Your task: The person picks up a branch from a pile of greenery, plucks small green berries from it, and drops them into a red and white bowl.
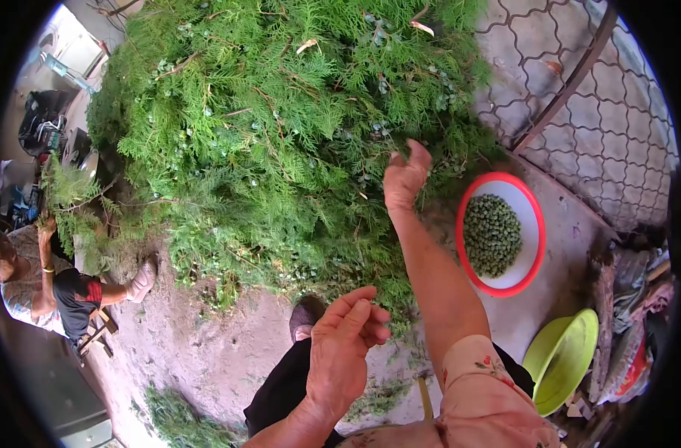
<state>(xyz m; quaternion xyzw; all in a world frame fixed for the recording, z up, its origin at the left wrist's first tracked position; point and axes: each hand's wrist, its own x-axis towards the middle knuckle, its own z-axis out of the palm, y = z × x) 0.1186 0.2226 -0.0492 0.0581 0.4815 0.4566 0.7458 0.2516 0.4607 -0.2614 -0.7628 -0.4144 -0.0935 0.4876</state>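
A large heap of green cypress-like branches (280,112), dotted with small pale blue-green cones, fills the upper middle. My right hand (407,177) reaches over the heap's right edge, thumb and fingers apart, with nothing visible between them. Nearer to me, my left hand (345,347) is held above the ground, palm up, its fingers curled in and the thumb pressed on them. Whatever lies inside those fingers is hidden. To the right of my right arm stands a white basin with a red rim (535,216), partly filled with small green cones (491,235).
A tilted yellow-green basin (564,358) sits at lower right beside bags and wood. Wire mesh with a metal bar (572,82) lies at upper right. At left, another person (38,276) sits on a low stool holding a branch (79,201). Loose greenery (180,418) lies below.
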